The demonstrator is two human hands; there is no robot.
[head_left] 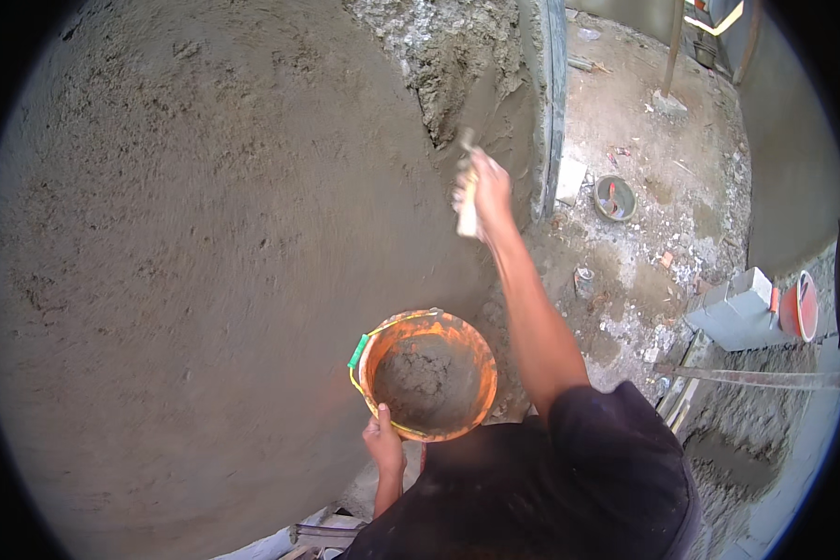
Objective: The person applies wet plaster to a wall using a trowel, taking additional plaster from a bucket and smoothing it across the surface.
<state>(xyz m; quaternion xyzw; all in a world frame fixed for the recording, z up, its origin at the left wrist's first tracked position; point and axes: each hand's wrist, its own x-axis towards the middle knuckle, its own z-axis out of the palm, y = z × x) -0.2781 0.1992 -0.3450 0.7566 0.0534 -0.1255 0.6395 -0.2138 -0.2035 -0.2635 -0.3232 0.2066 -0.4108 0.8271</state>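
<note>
An orange bucket (485, 350) with a yellow wire handle and a green grip hangs in front of my body, held at its near left rim by my left hand (385, 444). Wet grey mortar (427, 381) lies inside it. My right hand (485, 191) is raised up and to the right of the bucket, closed round the pale handle of a trowel (468, 213). The trowel's metal end is blurred and close to the wall (205, 243). Grey mortar coats most of this wall; just above the trowel a rough, lighter patch (429, 47) shows.
A long upright board (553, 103) runs along the wall's right edge. On the littered floor (644, 233) beyond stands a dark bucket (614, 199). Pale blocks (733, 308) and another orange bucket (799, 306) are at the right, near a plank (765, 377). A post (674, 47) rises farther back.
</note>
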